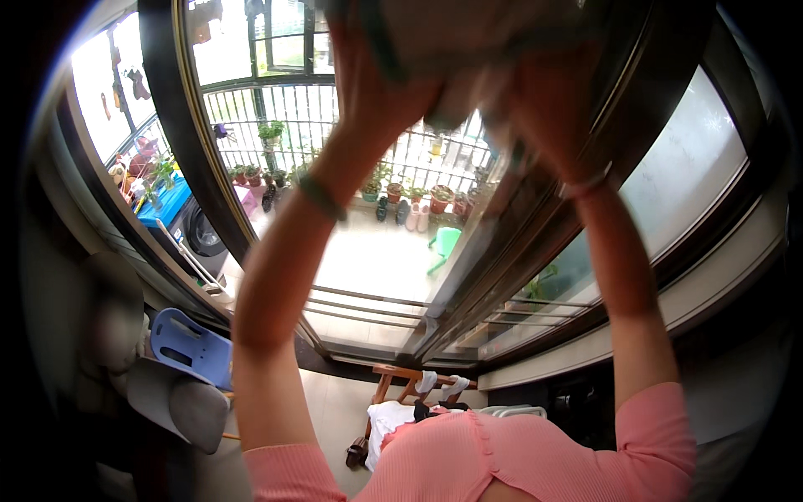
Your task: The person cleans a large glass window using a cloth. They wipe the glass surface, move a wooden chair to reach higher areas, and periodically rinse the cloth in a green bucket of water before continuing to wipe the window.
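Both my arms are raised in front of a glass sliding door. At the top of the view a blurred, pale cloth (pixel 481 38) with a dark green edge spans between my hands. My left hand (pixel 376 88), with a green bangle on its wrist, grips the cloth's left side. On the other side my right hand (pixel 548 105), also with a bangle, holds the cloth close to the dark door frame (pixel 623 92). Motion blur and shade hide most of the fingers and the cloth's upper part.
Beyond the glass is a balcony with potted plants (pixel 441 197), shoes (pixel 417 217), a green stool (pixel 445 244) and a washing machine (pixel 203 230). Indoors, a blue child seat (pixel 191 347) stands at left. A wooden rack (pixel 401 376) with clothes stands below me.
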Demonstrator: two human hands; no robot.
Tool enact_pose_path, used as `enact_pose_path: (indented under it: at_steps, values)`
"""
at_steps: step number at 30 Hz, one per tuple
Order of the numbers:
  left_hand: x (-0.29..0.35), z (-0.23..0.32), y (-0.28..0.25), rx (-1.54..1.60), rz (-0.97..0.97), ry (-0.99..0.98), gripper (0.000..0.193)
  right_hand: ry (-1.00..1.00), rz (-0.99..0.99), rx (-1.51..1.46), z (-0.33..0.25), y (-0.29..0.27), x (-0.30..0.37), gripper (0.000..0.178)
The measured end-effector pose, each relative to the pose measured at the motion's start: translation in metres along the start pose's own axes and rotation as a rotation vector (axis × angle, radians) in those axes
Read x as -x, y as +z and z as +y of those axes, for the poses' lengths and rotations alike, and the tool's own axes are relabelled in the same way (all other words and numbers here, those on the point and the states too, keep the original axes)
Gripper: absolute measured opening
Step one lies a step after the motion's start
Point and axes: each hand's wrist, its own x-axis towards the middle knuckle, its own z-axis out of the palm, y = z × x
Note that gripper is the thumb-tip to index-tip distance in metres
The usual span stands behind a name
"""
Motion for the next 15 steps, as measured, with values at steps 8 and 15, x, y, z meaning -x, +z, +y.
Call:
enact_pose_path:
  at_steps: [8, 15]
  values:
    - [-0.020, 0.020, -0.004, -0.308, -0.163, 0.224, 0.066, 0.043, 0.155, -0.111, 0.010, 0.021, 0.018, 0.012]
    - [0.252, 0.091, -0.069, -0.046, -0.615, -0.302, 0.084, 0.245, -0.229, -0.407, -0.133, 0.036, 0.216, 0.034]
